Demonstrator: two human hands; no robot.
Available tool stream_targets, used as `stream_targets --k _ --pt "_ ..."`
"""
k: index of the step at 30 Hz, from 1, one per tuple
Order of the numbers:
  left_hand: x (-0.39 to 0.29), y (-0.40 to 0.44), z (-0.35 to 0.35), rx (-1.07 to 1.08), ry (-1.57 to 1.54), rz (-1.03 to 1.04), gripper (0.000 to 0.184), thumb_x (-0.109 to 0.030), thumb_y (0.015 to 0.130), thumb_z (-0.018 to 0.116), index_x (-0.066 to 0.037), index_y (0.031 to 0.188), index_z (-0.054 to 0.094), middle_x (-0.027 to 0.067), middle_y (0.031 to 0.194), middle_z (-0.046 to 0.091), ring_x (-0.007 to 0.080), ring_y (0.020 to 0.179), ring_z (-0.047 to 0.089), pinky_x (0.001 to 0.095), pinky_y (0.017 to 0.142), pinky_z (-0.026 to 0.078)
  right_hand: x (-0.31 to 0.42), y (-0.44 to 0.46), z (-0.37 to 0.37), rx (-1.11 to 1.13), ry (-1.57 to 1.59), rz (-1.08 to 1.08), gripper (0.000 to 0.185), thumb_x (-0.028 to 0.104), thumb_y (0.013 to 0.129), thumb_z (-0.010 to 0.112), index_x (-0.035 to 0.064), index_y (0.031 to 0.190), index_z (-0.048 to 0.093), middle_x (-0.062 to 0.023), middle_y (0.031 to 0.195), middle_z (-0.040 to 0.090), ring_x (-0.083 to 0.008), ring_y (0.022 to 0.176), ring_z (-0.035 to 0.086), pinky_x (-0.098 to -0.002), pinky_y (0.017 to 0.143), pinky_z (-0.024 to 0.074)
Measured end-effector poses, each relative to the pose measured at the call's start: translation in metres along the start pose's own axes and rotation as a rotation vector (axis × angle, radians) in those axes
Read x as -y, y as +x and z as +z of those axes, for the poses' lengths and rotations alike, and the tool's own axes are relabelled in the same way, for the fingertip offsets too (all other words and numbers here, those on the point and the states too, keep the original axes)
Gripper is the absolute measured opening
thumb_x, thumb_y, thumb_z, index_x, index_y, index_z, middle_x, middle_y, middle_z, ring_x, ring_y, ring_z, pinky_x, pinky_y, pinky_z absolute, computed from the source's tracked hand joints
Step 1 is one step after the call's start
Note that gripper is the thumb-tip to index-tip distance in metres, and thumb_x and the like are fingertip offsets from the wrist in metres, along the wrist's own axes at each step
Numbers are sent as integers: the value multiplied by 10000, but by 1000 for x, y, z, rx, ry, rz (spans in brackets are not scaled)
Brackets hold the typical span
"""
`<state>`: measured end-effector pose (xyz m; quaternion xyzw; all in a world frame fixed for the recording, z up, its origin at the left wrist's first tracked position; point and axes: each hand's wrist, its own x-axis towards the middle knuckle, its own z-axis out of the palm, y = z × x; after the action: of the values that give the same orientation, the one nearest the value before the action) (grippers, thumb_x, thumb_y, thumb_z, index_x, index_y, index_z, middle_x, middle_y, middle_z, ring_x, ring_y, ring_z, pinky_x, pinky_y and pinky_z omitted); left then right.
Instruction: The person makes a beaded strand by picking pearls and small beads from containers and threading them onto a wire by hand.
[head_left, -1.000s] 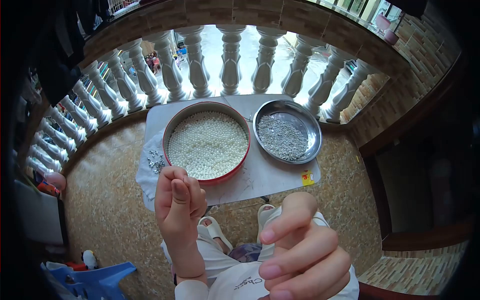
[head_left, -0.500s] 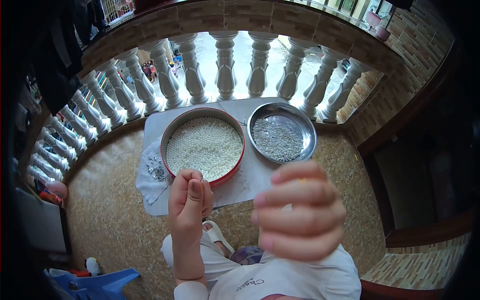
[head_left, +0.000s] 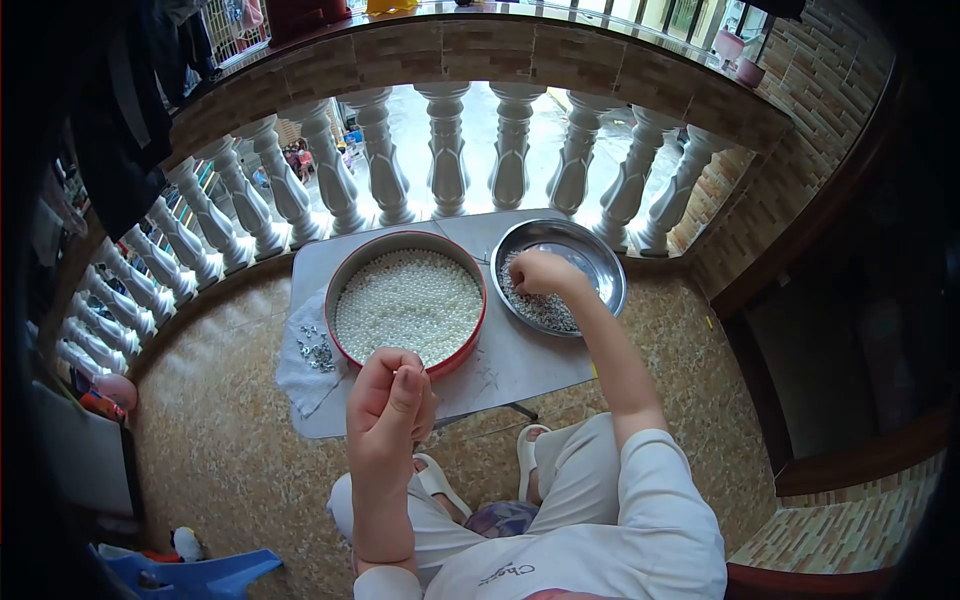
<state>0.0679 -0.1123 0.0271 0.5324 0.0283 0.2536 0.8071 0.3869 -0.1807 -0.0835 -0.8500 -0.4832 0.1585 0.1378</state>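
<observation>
Presently pinched together at the left hand (head_left: 385, 430), thumb pressed against curled index finger, close to the near rim of the round red-rimmed tin (head_left: 405, 241). Not possible to identify any item between those fingertips. Lowered at the right hand (head_left: 550, 272), fingers curled down into the small silvery beads (head_left: 550, 312) of the round, shiny steel bowl (head_left: 597, 265); cannot tell from this view whether closed on beads. Note the principal relation: silvery beads directly beneath the right fingertips, right hand nearer than left, forearm slanting from near right toward far left.

Farther out, arranged about the tin: within it, glossy white pearl-like beads (head_left: 410, 300); to its right, the steel bowl; to its left, a crumpled white cloth (head_left: 300, 380) bearing small, shiny metallic pieces (head_left: 317, 355); beneath it, a pale, marbled table (head_left: 530, 375); beyond it, a row of grey-white, vase-shaped balusters (head_left: 448, 150).
</observation>
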Motion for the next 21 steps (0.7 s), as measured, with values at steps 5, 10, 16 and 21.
stream_targets --k 5,10,16,21 --pt "-2 1 1 16 11 -25 143 -190 949 473 -49 930 459 -38 604 399 19 469 270 162 405 193 0 -5 -4 -23 -79 3 138 38 616 656 17 752 673 -85 683 642 -238 577 571 -322 584 476" --pt "13 0 7 30 16 -96 124 -180 949 469 -58 930 457 -32 627 410 23 491 301 158 425 217 -7 -15 -2 -141 22 -40 149 30 624 644 10 770 673 -90 692 647 -236 584 574 -321 589 475" --pt "46 -6 26 141 40 -273 123 -174 954 454 -52 944 458 -27 710 436 31 595 351 152 518 279 0 -69 15 -380 131 105 131 3 664 603 0 776 671 -95 707 655 -230 594 581 -314 592 472" --pt "50 -13 32 189 43 -277 130 -172 954 455 -43 957 461 -33 737 438 31 620 350 155 545 287 -6 -85 37 -652 337 153 133 -10 679 589 -4 785 669 -89 705 659 -217 599 588 -305 594 471"
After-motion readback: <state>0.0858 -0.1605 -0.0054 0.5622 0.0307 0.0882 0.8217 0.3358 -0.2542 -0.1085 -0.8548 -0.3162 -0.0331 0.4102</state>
